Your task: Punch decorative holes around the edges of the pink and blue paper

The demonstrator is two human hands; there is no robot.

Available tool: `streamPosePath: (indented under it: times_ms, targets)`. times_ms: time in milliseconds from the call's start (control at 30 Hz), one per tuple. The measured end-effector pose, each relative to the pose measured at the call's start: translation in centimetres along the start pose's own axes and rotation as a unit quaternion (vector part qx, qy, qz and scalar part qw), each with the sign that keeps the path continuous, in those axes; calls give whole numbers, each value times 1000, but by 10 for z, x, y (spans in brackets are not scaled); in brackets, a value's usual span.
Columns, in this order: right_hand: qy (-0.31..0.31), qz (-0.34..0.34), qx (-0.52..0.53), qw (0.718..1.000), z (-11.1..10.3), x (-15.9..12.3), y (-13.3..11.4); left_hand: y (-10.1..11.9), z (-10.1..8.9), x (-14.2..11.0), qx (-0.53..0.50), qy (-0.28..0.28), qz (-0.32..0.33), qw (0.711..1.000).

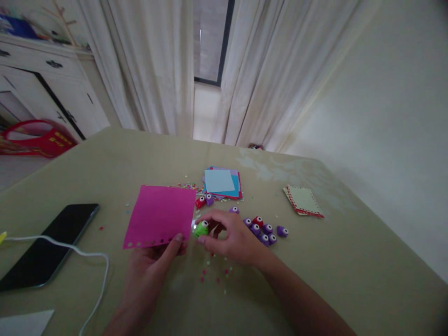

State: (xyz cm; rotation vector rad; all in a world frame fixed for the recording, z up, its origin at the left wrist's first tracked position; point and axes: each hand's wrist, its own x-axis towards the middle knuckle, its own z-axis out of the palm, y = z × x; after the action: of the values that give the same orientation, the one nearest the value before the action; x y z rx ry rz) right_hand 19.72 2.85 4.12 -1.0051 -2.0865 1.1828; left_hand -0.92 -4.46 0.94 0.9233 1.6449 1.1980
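My left hand (pixel 159 261) grips a bright pink sheet of paper (pixel 163 212) by its near edge, the thumb on top. A row of small punched holes runs along that edge. Between the thumb and fingers of my right hand (pixel 227 235) is a small green paper punch (pixel 201 228) with an eye on it, close to the sheet's right side. Several purple punches (pixel 265 239) and a red punch (pixel 258 220) lie just right of my right hand. Another red punch (pixel 200 202) and a purple one (pixel 209 199) sit beyond it.
A stack of coloured paper squares (pixel 220 181) lies mid-table, with punched-out bits (pixel 189 185) scattered beside it. Further right is a pile of edge-punched sheets (pixel 304 201). A black tablet (pixel 66 233) with a white cable (pixel 87 254) across it lies at left. Curtains (pixel 150 70) hang behind.
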Motion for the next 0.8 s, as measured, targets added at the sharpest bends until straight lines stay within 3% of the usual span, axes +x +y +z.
streamPosePath:
  times_ms: [233, 567, 800]
  targets:
    - [45, -21, 3, 999, 10, 1, -5, 3, 3, -2, -7, -3, -15, 1000]
    - [59, -22, 13, 998, 14, 2, 3, 5, 0, -4, 28, -1, 5, 1000]
    - [52, -38, 55, 996, 13, 3, 4, 5, 4, -5, 26, -31, 25, 999]
